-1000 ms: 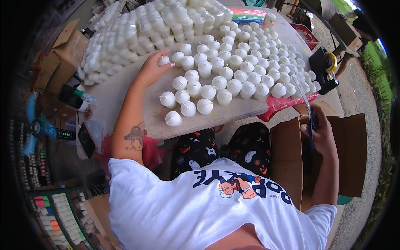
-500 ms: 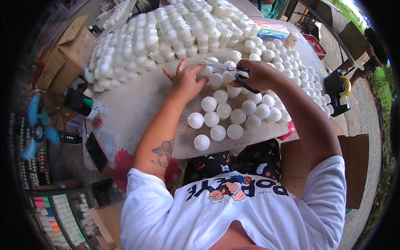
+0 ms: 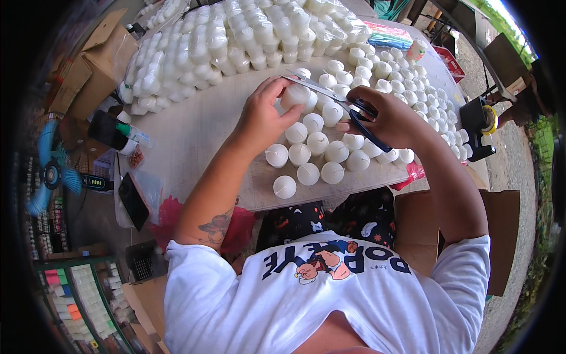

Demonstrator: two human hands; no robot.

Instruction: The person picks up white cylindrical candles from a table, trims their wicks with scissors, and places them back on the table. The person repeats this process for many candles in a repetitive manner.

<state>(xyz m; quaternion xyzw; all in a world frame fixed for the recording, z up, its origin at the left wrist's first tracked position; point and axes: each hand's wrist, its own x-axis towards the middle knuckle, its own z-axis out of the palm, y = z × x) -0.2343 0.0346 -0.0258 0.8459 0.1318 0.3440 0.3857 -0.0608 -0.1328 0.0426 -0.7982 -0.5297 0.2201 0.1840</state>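
My left hand (image 3: 259, 113) is closed around a white votive candle (image 3: 294, 97), lifted at the far side of the loose group. In my right hand (image 3: 394, 117) are scissors (image 3: 316, 88) with dark blue-black handles. Their blades look parted and reach left across the top of the held candle; whether they touch its wick cannot be seen. Closer to me stand several more white candles (image 3: 318, 143) in loose rows, short wicks upward. A single candle (image 3: 284, 186) sits nearest the table's front edge.
Plastic-wrapped packs of white candles (image 3: 230, 38) are piled at the back of the table (image 3: 194, 141). Many loose candles (image 3: 433, 109) spread to the right, near a black tape dispenser (image 3: 476, 127). Colourful plastic bags (image 3: 389, 36) lie behind. A phone (image 3: 134, 200) and bottles are at left.
My left hand, with fingers spread before, has closed on a candle and raised it. The scissors have shifted slightly right and their blades now cross over that candle's top.
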